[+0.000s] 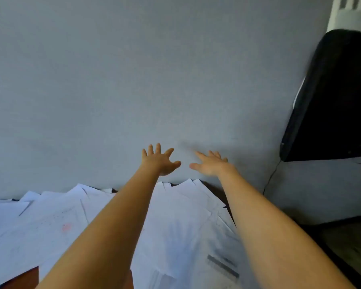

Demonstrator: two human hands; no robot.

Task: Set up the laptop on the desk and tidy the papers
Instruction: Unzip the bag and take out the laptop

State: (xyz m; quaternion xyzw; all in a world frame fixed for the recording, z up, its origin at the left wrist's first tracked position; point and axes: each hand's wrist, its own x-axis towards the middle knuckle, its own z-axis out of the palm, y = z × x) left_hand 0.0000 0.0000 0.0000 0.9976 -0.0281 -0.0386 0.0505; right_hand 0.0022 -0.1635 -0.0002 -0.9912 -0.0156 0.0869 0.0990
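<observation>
Loose white papers [175, 226] are lying in an overlapping sprawl across the tabletop [23, 277], beneath our 2 outstretched bare arms. The left grip [159, 161] and right grip [212, 164] are hovering side by side, fingers splayed and grasping nothing, before the grey wall [133, 80] past the sheets' far edge. Neither is nearer. The tabletop's right edge is running beside our right forearm, and a black object [338, 101] is standing beyond it.

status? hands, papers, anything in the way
Left hand open, right hand open, both empty, stretched toward the wall. Papers scattered across the desk, overlapping. No laptop in view; nothing blocks the hands.
</observation>
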